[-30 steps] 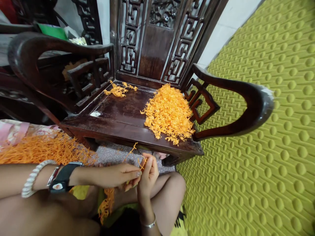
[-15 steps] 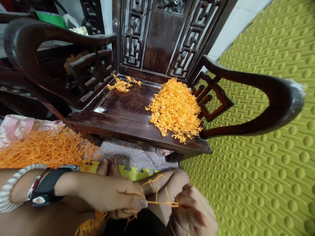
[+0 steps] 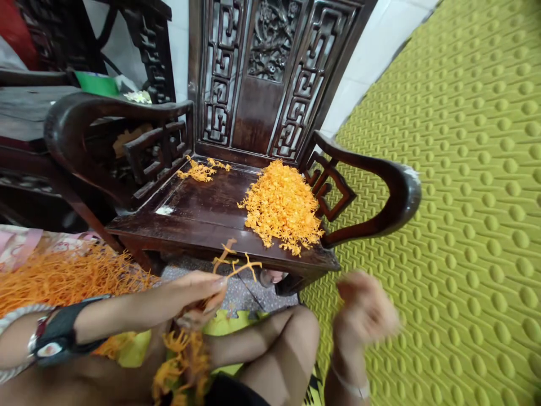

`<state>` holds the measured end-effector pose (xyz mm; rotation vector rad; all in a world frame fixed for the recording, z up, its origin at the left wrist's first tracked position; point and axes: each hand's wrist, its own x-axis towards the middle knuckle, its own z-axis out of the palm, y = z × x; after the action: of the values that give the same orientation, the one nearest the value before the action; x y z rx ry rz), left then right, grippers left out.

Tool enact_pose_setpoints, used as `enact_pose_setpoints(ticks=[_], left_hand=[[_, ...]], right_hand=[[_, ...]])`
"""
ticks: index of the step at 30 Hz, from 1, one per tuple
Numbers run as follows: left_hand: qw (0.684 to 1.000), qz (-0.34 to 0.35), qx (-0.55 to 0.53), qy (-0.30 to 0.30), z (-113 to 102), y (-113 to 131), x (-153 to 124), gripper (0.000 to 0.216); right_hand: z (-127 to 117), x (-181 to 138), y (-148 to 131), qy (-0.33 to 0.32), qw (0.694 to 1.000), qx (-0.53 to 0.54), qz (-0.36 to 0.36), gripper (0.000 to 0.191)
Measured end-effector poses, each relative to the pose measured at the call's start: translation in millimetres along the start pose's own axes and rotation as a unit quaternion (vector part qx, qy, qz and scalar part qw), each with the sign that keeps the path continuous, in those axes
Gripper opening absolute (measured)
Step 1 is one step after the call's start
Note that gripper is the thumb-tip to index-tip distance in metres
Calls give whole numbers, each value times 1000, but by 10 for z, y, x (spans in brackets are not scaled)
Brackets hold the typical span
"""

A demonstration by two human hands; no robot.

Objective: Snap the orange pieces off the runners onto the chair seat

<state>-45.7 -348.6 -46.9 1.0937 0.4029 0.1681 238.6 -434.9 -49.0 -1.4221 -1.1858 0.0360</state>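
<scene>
Orange and branching, the sprig (image 3: 234, 262) is pinched between the fingertips of the left hand (image 3: 198, 293), just before the front edge of the chair (image 3: 203, 208). The right hand (image 3: 366, 307), off the chair's front right corner, is blurred, so I cannot tell if it is spread or closed. On the chair seat lie a large orange pile (image 3: 282, 206) and, at its back left, a small pile (image 3: 203, 169).

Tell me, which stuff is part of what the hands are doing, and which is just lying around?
In use: left hand pinching orange sprig; right hand (blurred); big orange pile, small orange pile on chair seat; heap of long orange strands.
Lying about: green mat; green sheet behind the armrest.
</scene>
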Motion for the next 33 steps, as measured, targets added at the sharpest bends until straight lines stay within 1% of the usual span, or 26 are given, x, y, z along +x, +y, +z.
enact_pose_setpoints(ticks=[1, 2, 3, 5, 7, 9, 11, 12, 14, 15, 16, 17, 18, 19, 20, 21, 22, 23, 24, 26, 27, 28, 31, 33], left_hand=[[999, 17, -30, 18, 32, 8, 34, 37], [997, 37, -54, 38, 75, 30, 60, 34], [994, 59, -71, 57, 125, 63, 75, 29], [988, 97, -91, 73, 223, 143, 78, 20], [984, 132, -87, 78, 289, 217, 57, 16], [978, 171, -69, 99, 304, 266, 27, 17], [969, 202, -51, 129, 275, 299, -2, 17], [965, 213, -45, 144, 251, 314, -15, 17], [957, 234, -45, 164, 202, 352, -31, 19], [953, 245, -50, 170, 181, 373, -33, 21], [948, 259, -56, 175, 166, 396, -31, 25], [943, 273, -61, 178, 158, 420, -25, 27], [938, 288, -64, 181, 155, 442, -14, 30], [934, 300, -65, 185, 156, 461, 1, 33], [930, 309, -63, 188, 160, 478, 19, 34], [927, 316, -60, 191, 165, 491, 40, 36], [925, 321, -56, 193, 169, 501, 62, 36], [924, 326, -51, 194, 171, 507, 86, 36], [923, 329, -45, 192, 170, 509, 110, 35], [923, 334, -28, 189, 159, 506, 155, 31], [924, 334, -19, 187, 152, 503, 177, 30], [926, 328, -11, 186, 145, 500, 196, 28], [942, 281, 10, 185, 135, 498, 242, 26], [956, 225, 8, 186, 138, 496, 264, 25]], right_hand=[[180, 162, 56, 17, 996, -77, -42, 44], [381, 346, 127, -5, 983, -162, -82, 39], [587, 542, 213, -47, 965, -234, -113, 34], [959, 926, 418, -89, 954, -259, -124, 21], [1230, 1231, 622, -120, 947, -273, -121, 14], [1391, 1420, 769, -135, 944, -277, -114, 14], [1467, 1498, 817, -131, 946, -275, -112, 18], [1482, 1500, 800, -113, 949, -268, -118, 22], [1475, 1433, 685, -54, 960, -234, -147, 32], [1454, 1362, 595, -32, 966, -197, -166, 36], [1421, 1264, 487, -30, 972, -143, -184, 38], [1377, 1140, 368, -54, 976, -73, -197, 42], [1324, 992, 242, -108, 973, 7, -202, 47], [1266, 826, 116, -179, 960, 89, -198, 53], [1206, 650, -5, -253, 936, 156, -187, 58], [1146, 474, -115, -318, 912, 196, -171, 61], [1091, 312, -210, -356, 899, 204, -156, 62], [1042, 174, -285, -366, 900, 193, -139, 62], [1000, 67, -340, -355, 911, 173, -120, 59], [932, -46, -391, -303, 940, 142, -72, 38], [903, -59, -394, -282, 948, 143, -40, 28], [873, -52, -389, -275, 949, 152, -4, 22], [763, 17, -372, -294, 928, 204, 103, 20], [666, 57, -384, -314, 910, 232, 143, 22]])
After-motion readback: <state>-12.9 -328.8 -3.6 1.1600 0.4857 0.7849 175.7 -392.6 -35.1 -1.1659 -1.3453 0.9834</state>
